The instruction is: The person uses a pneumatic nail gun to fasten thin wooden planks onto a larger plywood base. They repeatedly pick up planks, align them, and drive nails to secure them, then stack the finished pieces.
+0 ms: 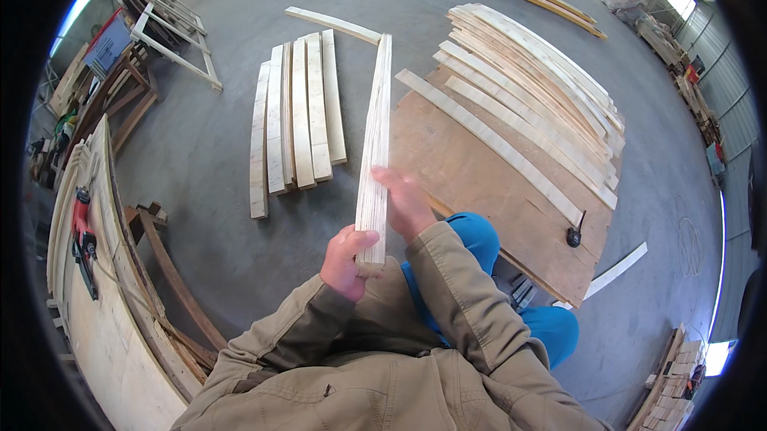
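Note:
A long pale wooden board points away from me, its narrow edge turned up and its near end close to my body. My left hand grips that near end, thumb lying over the top. Farther along, my right hand is closed on the board's right side. To the right, a plywood sheet carries a stack of boards at its far side. A loose board lies across the sheet, with a small black tool, perhaps a tape measure, by its near end.
Several boards lie side by side on the floor to the left. A workbench at far left holds a red power tool. A white wooden frame stands behind it. A yellow pallet jack is at the back right.

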The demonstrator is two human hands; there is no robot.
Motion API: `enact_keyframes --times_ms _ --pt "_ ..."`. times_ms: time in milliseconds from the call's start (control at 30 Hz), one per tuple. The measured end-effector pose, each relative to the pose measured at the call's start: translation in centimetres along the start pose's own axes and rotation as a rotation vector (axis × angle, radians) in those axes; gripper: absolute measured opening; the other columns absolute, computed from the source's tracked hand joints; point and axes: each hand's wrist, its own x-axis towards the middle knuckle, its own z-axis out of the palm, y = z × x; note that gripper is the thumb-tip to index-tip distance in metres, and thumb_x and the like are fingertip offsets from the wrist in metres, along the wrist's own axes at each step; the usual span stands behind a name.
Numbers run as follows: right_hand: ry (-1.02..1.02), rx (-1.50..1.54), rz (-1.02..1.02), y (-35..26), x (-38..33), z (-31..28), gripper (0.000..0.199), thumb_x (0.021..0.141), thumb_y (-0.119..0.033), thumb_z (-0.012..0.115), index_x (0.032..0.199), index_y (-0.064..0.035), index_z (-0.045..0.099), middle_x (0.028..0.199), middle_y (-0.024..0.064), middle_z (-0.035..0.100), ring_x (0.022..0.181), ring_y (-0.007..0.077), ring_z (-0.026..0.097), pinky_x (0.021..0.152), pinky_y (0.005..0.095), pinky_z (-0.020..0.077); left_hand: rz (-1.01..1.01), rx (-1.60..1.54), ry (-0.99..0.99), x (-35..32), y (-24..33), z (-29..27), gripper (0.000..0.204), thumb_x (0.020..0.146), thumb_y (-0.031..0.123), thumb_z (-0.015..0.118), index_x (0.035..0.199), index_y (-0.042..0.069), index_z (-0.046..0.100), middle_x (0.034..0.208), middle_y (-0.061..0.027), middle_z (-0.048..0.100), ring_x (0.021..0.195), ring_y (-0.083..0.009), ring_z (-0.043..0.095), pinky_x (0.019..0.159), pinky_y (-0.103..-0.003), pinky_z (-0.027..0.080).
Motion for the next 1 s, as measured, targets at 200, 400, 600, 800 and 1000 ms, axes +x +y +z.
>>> enact_keyframes --times_ms 200,400,600,800,1000 --pt "0.023 -0.06 0.073 3.3 0.7 -0.5 0.033 0.102 -0.028 0.065 0.108 0.0039 0.069 0.095 0.0079 0.071 0.083 0.0148 0.065 0.075 0.0318 0.0521 -0.11 -0.101 0.035 0.4 -1.0 -2.0 0.055 0.092 0.043 0.067 0.129 0.004 0.057 0.098 -0.0155 0.067 0.078 -0.0237 0.066 0.064 -0.037 0.055" --pt "0.057 -0.017 0.179 5.7 1.9 -1.7 0.036 0.101 -0.029 0.071 0.117 0.0025 0.066 0.095 0.0067 0.07 0.079 0.0166 0.068 0.07 0.034 0.057 -0.195 -0.182 0.07 0.9 -1.3 -2.9 0.057 0.092 0.045 0.066 0.134 0.007 0.056 0.099 -0.0142 0.067 0.078 -0.0231 0.065 0.065 -0.037 0.055" --pt "0.08 -0.062 0.196 6.2 1.9 -1.6 0.034 0.103 -0.029 0.064 0.109 0.0039 0.07 0.096 0.0074 0.071 0.086 0.0155 0.066 0.077 0.0327 0.0517 -0.234 -0.172 0.079 1.2 -1.8 -3.8 0.059 0.092 0.045 0.065 0.138 0.008 0.055 0.101 -0.0131 0.067 0.081 -0.0226 0.065 0.067 -0.037 0.055" --pt "0.045 -0.25 0.389 6.8 1.5 -2.2 0.043 0.101 -0.045 0.066 0.112 -0.0038 0.066 0.099 0.0106 0.072 0.086 0.0233 0.071 0.079 0.0479 0.0565 -0.264 -0.149 0.027 0.9 -3.6 -6.2 0.061 0.094 0.047 0.065 0.139 0.008 0.054 0.104 -0.0135 0.067 0.083 -0.0235 0.065 0.071 -0.039 0.056" --pt "0.204 -0.76 0.102 5.6 -1.2 -3.3 0.078 0.099 -0.04 0.071 0.15 0.0117 0.046 0.118 0.0175 0.069 0.099 0.0227 0.068 0.084 0.0401 0.056 -0.332 -0.308 0.005 1.1 -4.4 -9.6 0.058 0.103 0.063 0.047 0.129 0.012 0.059 0.102 -0.0186 0.067 0.079 -0.0308 0.068 0.068 -0.048 0.058"
